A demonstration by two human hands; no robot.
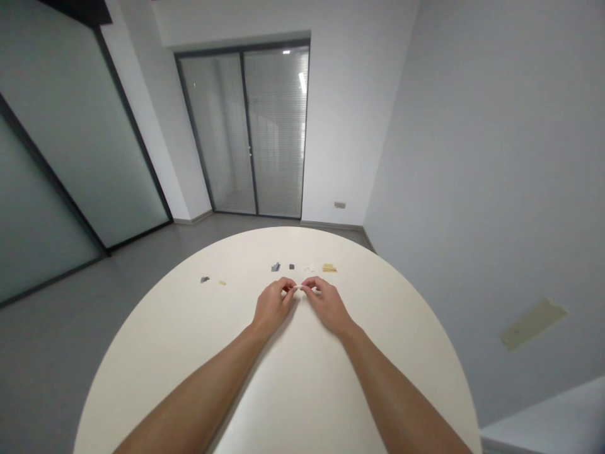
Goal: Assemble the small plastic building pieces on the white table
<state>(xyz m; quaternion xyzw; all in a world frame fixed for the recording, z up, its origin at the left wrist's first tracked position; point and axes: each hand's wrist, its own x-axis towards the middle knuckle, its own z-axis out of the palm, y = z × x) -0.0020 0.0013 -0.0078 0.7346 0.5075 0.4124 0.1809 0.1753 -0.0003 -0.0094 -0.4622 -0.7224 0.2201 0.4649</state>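
Between my two hands is a small, thin white piece (pixel 299 287), too small to name more exactly. The fingertips of my left hand (pixel 275 304) pinch its left end. At its right end, my right hand (pixel 328 305) grips it between thumb and fingers. Both hands are over the middle of the round white table (pixel 293 391). Just beyond them, in a row, lie a grey piece (pixel 275 267), a small dark square piece (pixel 292 267), several white bits (pixel 308 268) and a yellow piece (pixel 329 268).
Farther left on the table lie a dark grey piece (pixel 205 279) and a small yellowish piece (pixel 222 283). A glass door (pixel 274 132) stands behind the table, frosted panels (pixel 61 126) are at the left, and a plain wall (pixel 496 157) runs along the right.
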